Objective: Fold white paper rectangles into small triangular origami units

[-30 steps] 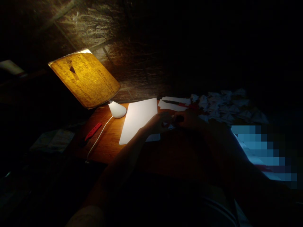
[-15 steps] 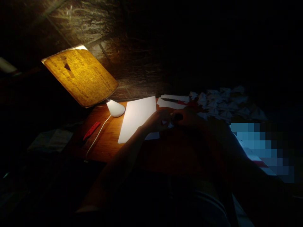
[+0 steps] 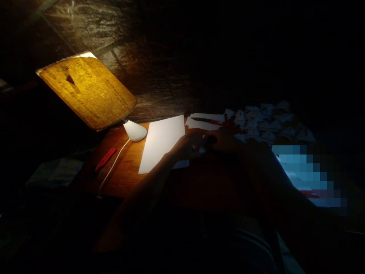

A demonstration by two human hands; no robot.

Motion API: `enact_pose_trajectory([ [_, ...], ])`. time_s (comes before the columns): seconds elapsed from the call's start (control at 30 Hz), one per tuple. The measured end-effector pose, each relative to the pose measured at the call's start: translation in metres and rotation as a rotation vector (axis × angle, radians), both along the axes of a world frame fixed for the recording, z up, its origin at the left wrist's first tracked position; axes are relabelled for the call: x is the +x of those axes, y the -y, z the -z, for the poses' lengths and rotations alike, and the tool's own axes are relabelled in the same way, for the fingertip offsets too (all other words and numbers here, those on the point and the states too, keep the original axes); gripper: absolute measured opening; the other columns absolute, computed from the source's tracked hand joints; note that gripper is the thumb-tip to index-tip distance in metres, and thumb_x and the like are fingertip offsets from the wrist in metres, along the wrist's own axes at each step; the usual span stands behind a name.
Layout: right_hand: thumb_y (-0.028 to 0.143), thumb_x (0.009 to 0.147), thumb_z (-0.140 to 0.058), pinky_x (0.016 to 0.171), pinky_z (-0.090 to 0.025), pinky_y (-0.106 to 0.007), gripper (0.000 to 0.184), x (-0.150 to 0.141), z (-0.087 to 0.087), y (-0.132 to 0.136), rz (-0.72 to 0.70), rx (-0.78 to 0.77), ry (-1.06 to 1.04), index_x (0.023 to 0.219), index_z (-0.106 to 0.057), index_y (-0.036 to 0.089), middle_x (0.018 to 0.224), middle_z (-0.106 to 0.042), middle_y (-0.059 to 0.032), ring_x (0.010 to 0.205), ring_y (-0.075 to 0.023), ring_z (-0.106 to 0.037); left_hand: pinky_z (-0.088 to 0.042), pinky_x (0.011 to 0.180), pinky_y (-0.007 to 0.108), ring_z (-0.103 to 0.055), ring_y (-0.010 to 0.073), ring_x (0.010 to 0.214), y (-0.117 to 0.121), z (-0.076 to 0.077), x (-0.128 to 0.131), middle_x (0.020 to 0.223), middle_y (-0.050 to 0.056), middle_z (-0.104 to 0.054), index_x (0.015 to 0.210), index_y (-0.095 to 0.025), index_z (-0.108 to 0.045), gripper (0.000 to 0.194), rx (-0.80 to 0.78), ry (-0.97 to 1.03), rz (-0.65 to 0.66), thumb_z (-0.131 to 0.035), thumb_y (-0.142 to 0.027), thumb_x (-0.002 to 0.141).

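Observation:
My left hand (image 3: pixel 186 144) is closed, fingers curled round a small piece of folded white paper (image 3: pixel 202 150), of which only bits show. Against its fingertips, my right hand (image 3: pixel 221 137) is closed on the same paper, mostly in shadow. Below my left wrist lies a stack of white paper sheets (image 3: pixel 163 142) on the wooden table (image 3: pixel 125 177). Just past my hands, a knife with a red handle (image 3: pixel 203 120) rests on smaller white paper pieces (image 3: pixel 207 115). Many small folded paper shapes (image 3: pixel 266 123) are heaped to the right.
A lamp with a print-covered shade (image 3: pixel 88 91) and white base (image 3: pixel 134 131) stands at the left by a stone wall (image 3: pixel 137 76). Its white cord (image 3: pixel 114 167) runs to the near edge beside a red strap (image 3: pixel 106 159). A bright, pixelated patch (image 3: pixel 302 171) glows at the right.
The view has shifted slightly, so the lamp and table things appear farther left. My hands stay together at the paper, with small finger movements.

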State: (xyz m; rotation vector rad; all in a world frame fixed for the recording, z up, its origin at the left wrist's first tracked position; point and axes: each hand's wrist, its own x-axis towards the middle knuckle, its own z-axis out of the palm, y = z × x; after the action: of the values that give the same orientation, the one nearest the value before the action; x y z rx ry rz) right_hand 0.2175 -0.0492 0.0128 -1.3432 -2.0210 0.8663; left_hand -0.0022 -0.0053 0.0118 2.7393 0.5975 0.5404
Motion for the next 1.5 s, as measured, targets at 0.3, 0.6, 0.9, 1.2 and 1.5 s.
enact_pose_trajectory([
  [0.3, 0.018, 0.077, -0.077, 0.082, -0.052, -0.033, 0.015, -0.001, -0.003, 0.002, -0.019, -0.018, 0.013, 0.092, -0.075, 0.018, 0.101, -0.081, -0.0094, 0.089, -0.0238, -0.074, -0.053, 0.078, 0.033, -0.064, 0.0195, 0.088, 0.0, -0.003, -0.001, 0.091, 0.005, -0.068, 0.083, -0.02, -0.064, 0.005, -0.008, 0.017, 0.028, -0.066, -0.018, 0.08],
  [0.6, 0.019, 0.077, -0.079, 0.079, -0.052, -0.032, 0.016, -0.001, -0.004, 0.002, -0.01, -0.027, 0.015, 0.092, -0.074, 0.019, 0.101, -0.08, -0.0083, 0.09, -0.0233, -0.074, -0.055, 0.082, 0.036, -0.066, 0.0215, 0.094, 0.001, -0.008, -0.005, 0.097, 0.008, -0.071, 0.082, -0.02, -0.066, 0.031, -0.034, 0.032, 0.085, -0.08, -0.047, 0.084],
  [0.9, 0.019, 0.076, -0.078, 0.08, -0.051, -0.032, 0.016, 0.001, 0.002, -0.001, -0.027, -0.009, 0.022, 0.091, -0.072, 0.019, 0.099, -0.08, -0.0082, 0.089, -0.023, -0.073, -0.055, 0.08, 0.035, -0.065, 0.0191, 0.089, -0.003, 0.007, -0.002, 0.096, 0.007, -0.068, 0.085, -0.019, -0.065, 0.013, -0.076, 0.097, 0.014, -0.07, -0.031, 0.088],
  [1.2, 0.021, 0.075, -0.08, 0.082, -0.054, -0.034, 0.019, 0.0, 0.007, -0.004, -0.022, -0.015, 0.008, 0.093, -0.073, 0.021, 0.103, -0.079, -0.0078, 0.092, -0.0236, -0.071, -0.054, 0.082, 0.038, -0.067, 0.0198, 0.088, 0.006, 0.002, -0.002, 0.098, 0.006, -0.07, 0.099, -0.018, -0.066, 0.028, -0.013, -0.033, -0.209, -0.079, -0.039, 0.085],
  [1.5, 0.026, 0.077, -0.081, 0.076, -0.049, -0.033, 0.022, -0.004, 0.005, 0.0, 0.033, -0.005, 0.035, 0.096, -0.07, 0.02, 0.101, -0.076, -0.0084, 0.089, -0.0236, -0.069, -0.054, 0.078, 0.036, -0.064, 0.0156, 0.077, 0.009, -0.004, -0.003, 0.092, 0.005, -0.069, 0.081, -0.019, -0.065, 0.029, -0.146, -0.056, -0.244, -0.081, -0.043, 0.083],
])
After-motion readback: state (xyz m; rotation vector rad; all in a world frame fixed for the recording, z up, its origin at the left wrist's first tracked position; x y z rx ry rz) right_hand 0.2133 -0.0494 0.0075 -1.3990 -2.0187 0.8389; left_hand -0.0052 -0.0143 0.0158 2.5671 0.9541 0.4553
